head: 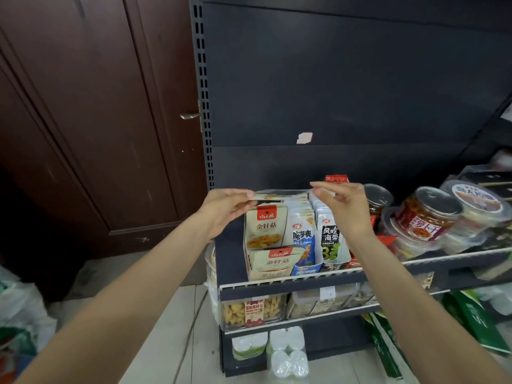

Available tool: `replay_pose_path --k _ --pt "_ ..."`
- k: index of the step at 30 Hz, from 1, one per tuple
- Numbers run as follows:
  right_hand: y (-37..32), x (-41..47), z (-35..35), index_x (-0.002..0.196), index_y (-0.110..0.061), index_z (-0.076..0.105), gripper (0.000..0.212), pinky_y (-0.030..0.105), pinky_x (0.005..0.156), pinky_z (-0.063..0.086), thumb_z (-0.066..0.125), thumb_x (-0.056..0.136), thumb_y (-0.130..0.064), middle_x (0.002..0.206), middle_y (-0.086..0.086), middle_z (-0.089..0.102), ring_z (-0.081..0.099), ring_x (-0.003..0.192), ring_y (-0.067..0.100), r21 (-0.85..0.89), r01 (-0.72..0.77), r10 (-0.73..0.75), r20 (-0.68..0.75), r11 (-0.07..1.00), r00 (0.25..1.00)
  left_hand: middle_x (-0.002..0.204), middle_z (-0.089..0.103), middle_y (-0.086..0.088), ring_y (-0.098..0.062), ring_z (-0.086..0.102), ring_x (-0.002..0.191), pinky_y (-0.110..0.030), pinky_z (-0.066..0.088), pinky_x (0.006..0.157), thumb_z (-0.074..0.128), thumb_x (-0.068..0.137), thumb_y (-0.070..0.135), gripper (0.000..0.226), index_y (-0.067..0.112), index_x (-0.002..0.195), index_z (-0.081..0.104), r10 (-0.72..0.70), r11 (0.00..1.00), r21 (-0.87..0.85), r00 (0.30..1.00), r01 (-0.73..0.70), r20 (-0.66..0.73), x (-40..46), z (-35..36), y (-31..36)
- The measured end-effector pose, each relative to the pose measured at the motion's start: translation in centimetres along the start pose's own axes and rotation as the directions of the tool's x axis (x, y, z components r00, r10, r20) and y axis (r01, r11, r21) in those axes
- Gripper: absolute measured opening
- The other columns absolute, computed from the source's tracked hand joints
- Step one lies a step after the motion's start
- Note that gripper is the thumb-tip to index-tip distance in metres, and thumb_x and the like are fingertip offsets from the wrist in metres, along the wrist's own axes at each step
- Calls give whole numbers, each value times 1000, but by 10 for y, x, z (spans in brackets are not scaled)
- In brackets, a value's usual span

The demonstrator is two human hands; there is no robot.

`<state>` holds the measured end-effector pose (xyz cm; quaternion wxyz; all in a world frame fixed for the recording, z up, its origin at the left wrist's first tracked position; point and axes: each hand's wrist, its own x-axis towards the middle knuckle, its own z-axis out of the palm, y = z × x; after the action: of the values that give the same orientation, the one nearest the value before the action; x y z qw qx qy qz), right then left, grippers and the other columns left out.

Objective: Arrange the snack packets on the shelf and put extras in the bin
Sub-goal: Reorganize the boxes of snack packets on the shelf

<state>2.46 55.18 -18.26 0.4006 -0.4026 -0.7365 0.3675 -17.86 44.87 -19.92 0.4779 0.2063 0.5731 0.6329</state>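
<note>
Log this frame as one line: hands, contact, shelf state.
left hand: pinches beige packet over back of row | right hand: open, above packets, holds nothing | shelf: three packet rows upright

Left hand (225,207): bare, no ring or glove.
Right hand (342,207): bare, no ring or glove.
Forearms: bare to frame edge, no sleeve, watch or band visible.
</note>
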Motion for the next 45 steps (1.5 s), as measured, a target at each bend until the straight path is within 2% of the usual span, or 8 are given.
replay_pose_path --k 6,9,16,25,30,37,40,45 --pt "-5 -10 -2 115 -20 63 26 27 74 54 46 97 -11 105 3 69 64 98 19 494 -369 307 206 787 929 109 66 -8 -16 64 101 -22 54 81 60 84 -9 43 17 118 60 109 991 61 987 -116 121 -13 0 -8" --pt "-3 -21 -7 114 -21 64 26 26 70 54 59 91 -12 112 1 67 65 101 16 452 -317 241 219 834 946 113 62 1 -12 64 100 -28 54 85 63 80 -12 62 30 125 55 216 928 279 967 -247 138 -24 -2 -7" --pt "4 -38 -12 109 -30 65 44 39 75 59 63 83 6 106 -8 69 68 94 14 480 -262 213 154 838 965 106 57 4 2 61 75 -11 47 66 69 78 -7 76 46 125 44 350 751 484 892 -450 285 -43 -2 -1" --pt "-4 -45 -11 104 -33 64 46 16 58 53 62 83 7 91 -21 68 67 84 -2 517 -180 142 112 837 984 107 57 2 0 56 74 -18 50 75 67 78 -10 79 48 128 42 371 744 469 878 -475 301 -44 -10 -1" --pt "-5 -40 -11 109 -27 66 33 22 64 55 56 90 -1 103 -6 70 68 92 10 503 -197 148 137 842 980 106 59 -1 -6 63 87 -27 54 83 60 81 -15 77 39 134 44 284 829 411 919 -378 273 -40 -12 3" --pt "-10 -26 -18 103 -22 69 27 22 85 50 58 89 -3 103 -9 68 62 100 5 277 -16 -18 120 961 993 111 68 -9 -12 64 96 -17 51 75 42 90 -13 43 8 125 55 92 994 -70 974 -79 209 -33 -13 -1" --pt "-14 -18 -20 88 -26 71 21 10 87 43 66 83 -6 106 -10 61 54 106 2 149 101 -104 15 984 994 117 66 -13 -18 61 108 -23 51 90 44 91 -11 39 2 126 53 53 998 -47 977 -44 206 -26 -12 -3" --pt "-21 -7 -20 82 -23 70 15 12 78 48 67 83 -8 85 -11 66 62 84 3 79 212 -214 16 974 977 109 70 -11 -14 66 89 -21 54 75 50 96 10 26 11 119 60 -63 978 209 981 25 181 -17 -10 -2"
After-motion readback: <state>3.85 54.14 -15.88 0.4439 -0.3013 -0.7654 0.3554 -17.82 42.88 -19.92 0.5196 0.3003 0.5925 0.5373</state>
